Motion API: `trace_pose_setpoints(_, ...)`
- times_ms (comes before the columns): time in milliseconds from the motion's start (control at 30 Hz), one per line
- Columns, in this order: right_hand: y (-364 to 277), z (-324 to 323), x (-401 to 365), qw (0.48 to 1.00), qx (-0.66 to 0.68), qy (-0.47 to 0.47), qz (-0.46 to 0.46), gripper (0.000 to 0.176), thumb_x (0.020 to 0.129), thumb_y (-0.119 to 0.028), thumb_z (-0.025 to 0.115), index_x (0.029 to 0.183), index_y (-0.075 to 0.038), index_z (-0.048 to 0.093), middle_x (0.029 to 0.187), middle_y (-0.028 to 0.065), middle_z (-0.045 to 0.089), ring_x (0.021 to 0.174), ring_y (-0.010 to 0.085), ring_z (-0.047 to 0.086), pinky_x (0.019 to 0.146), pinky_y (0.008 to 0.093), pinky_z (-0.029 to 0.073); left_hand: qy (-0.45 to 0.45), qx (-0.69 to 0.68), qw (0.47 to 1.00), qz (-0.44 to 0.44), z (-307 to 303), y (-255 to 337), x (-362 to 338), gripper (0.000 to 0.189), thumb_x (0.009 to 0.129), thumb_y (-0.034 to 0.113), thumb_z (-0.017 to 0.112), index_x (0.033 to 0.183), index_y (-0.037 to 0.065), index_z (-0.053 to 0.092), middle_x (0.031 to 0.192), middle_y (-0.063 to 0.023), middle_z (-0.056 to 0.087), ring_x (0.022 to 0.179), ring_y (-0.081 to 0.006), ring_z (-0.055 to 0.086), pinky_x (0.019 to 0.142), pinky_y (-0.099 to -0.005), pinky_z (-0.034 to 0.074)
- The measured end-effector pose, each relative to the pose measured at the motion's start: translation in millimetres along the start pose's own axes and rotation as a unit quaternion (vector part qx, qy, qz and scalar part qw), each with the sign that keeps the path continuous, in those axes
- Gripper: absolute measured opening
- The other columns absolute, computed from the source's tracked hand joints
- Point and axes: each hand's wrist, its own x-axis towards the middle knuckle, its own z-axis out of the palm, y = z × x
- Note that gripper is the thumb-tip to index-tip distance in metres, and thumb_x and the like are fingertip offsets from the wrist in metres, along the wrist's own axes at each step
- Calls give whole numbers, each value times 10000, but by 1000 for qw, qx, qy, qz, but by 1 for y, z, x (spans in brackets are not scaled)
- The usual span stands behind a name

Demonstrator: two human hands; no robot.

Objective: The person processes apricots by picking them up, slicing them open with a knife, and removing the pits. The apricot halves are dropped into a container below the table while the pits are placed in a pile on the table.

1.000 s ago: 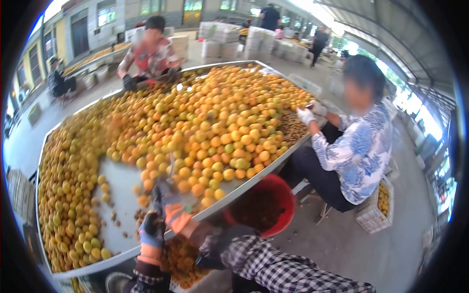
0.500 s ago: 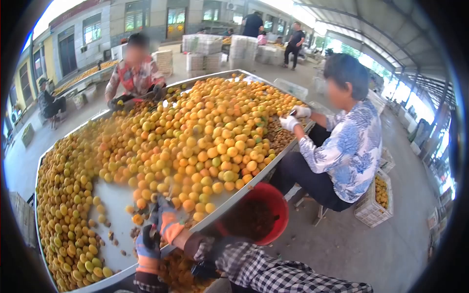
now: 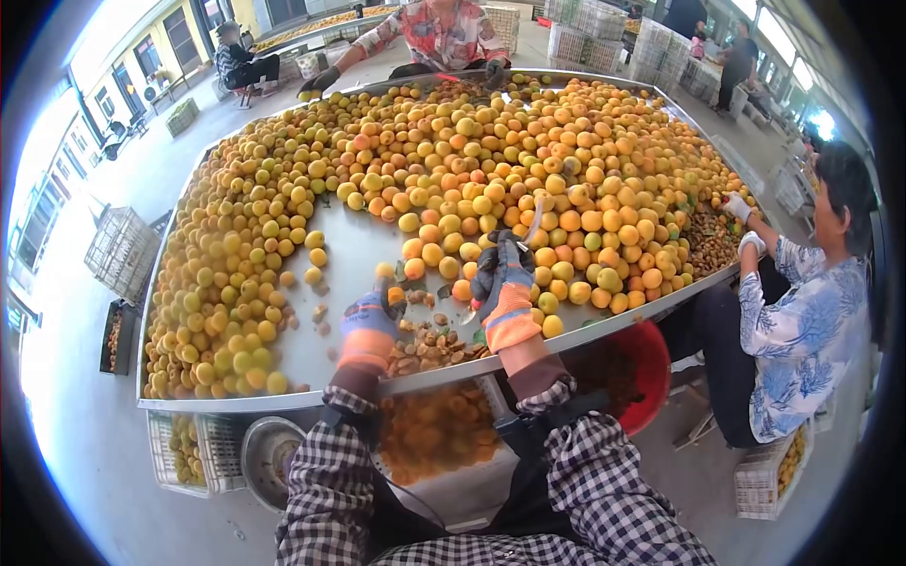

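My left hand (image 3: 370, 325), in a grey and orange work glove, is closed at the near side of the metal-rimmed table, with an apricot (image 3: 395, 295) at its fingertips. To its right my right hand (image 3: 505, 288), gloved alike, has its fingers curled in. A thin pale strip (image 3: 536, 219) sticks up beside those fingers; I cannot tell what this hand grips. Whole apricots (image 3: 576, 226) are heaped just beyond both hands. Below and between them lies a pile of brownish apricot pieces (image 3: 429, 349) along the table's near rim.
Under the near edge stands a crate of orange fruit pieces (image 3: 439, 424). A red bucket (image 3: 651, 377) is to its right, a metal basin (image 3: 269, 457) to its left. One co-worker (image 3: 802, 311) sits at the right, another (image 3: 434, 38) across the table (image 3: 340, 250). White crates (image 3: 123, 250) stand around.
The view has swung left and down, so the table sits more squarely ahead. My hands, close together before, are now apart, the left one nearer the apricot pieces.
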Motion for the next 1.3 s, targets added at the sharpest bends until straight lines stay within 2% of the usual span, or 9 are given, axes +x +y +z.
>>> trace_pose_setpoints(467, 48, -39, 47, 935, -331, -90, -87, 135, 859, -209, 650, 908, -92, 604, 627, 13, 594, 480, 164, 560, 429, 290, 426, -27, 9, 998, -54, 9, -12, 11, 279, 776, 330, 680, 1000, 167, 650, 975, -98, 676, 933, -313, 633, 792, -410, 505)
trace_pose_setpoints(533, 44, -35, 41, 793, -559, -95, -223, 215, 830, -268, 667, 920, -81, 615, 711, 52, 660, 677, 272, 651, 585, 364, 502, -4, 16, 1000, -24, 13, -16, 12, 228, 766, 317, 686, 938, 171, 653, 925, -96, 675, 896, -315, 633, 769, -417, 504)
trace_pose_setpoints(567, 30, -30, 28, 712, -675, -92, -170, 282, 808, -284, 668, 1021, -109, 610, 973, 96, 676, 898, 327, 648, 756, 411, 512, -3, 14, 1000, -25, 15, -17, 11, 228, 766, 317, 686, 938, 171, 653, 925, -96, 675, 896, -315, 633, 769, -417, 504)
trace_pose_setpoints(600, 29, -30, 26, 710, -677, -92, -172, 282, 808, -284, 668, 1021, -109, 610, 973, 96, 676, 898, 327, 648, 756, 411, 512, 10, 10, 1000, -2, 17, -16, 10, 214, 765, 309, 685, 932, 178, 652, 917, -98, 674, 881, -316, 634, 757, -414, 505)
trace_pose_setpoints(667, 28, -31, 19, 478, -838, -75, -252, 367, 815, -314, 661, 1108, -110, 577, 1063, 144, 627, 921, 332, 639, 771, 413, 510, 25, 5, 999, 20, 19, -16, 8, 201, 765, 301, 685, 926, 185, 651, 909, -99, 673, 867, -317, 635, 745, -411, 506)
trace_pose_setpoints(700, 28, -30, 18, 455, -869, -70, -183, 430, 833, -331, 629, 1201, -123, 548, 1206, 148, 563, 1048, 322, 594, 854, 432, 485, 46, -1, 999, 30, 20, -18, 8, 205, 759, 303, 692, 916, 179, 647, 886, -101, 672, 838, -318, 637, 724, -408, 506)
trace_pose_setpoints(833, 28, -27, 20, 444, -879, -101, -139, 368, 826, -230, 615, 1186, -175, 553, 1303, 159, 495, 1039, 330, 609, 829, 425, 511, 77, -71, 988, 109, -26, -3, -22, 231, 736, 319, 721, 856, 143, 632, 815, -108, 664, 749, -317, 635, 660, -395, 500)
trace_pose_setpoints(1133, 27, -26, 25, 453, -878, -112, -107, 335, 813, -244, 645, 1122, -128, 588, 1268, 161, 521, 1074, 340, 584, 864, 426, 489, -226, -331, 894, 199, -61, 0, -75, 235, 789, 58, 708, 1019, 46, 662, 962, -88, 686, 888, -161, 636, 805, -288, 498)
trace_pose_setpoints(1300, 17, -16, 13, 650, -732, -171, -113, 583, 716, -389, 772, 1151, -52, 578, 1059, 137, 631, 970, 277, 616, 841, 344, 492, -21, -448, 883, 141, -40, -3, -53, 294, 849, 27, 646, 1140, 16, 616, 1077, -69, 660, 927, -145, 631, 808, -262, 502)
